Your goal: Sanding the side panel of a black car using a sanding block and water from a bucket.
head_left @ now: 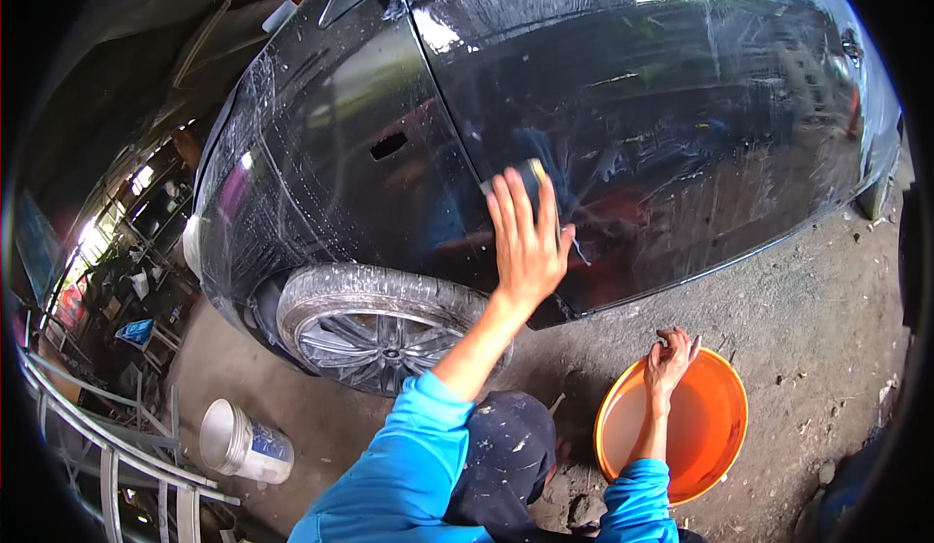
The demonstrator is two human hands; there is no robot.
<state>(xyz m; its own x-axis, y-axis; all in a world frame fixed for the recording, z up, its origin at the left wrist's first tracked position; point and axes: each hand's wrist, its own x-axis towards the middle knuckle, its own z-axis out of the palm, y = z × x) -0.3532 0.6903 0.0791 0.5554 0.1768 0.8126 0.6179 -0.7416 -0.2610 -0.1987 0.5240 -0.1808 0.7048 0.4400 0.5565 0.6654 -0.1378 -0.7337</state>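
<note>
My left hand [528,251] is stretched out to the dark car panel, its fingers laid over a small dark block with a pale yellow end [532,168], which looks like a sanding block. It presses the block flat on the wet black car door [662,144], just right of the seam with the front fender [360,154]. Lower right, my right hand [668,360] is over the far rim of an orange basin [741,416] of cloudy water. Its fingers are loosely bent and apart, with nothing visible in them.
A dusty front wheel [389,334] stands left of my left forearm. On the ground at left lies a white bucket [232,438], tipped over. Metal frames [107,455] fill the lower left corner. My knee [501,451] in dark, paint-spotted cloth is between my arms.
</note>
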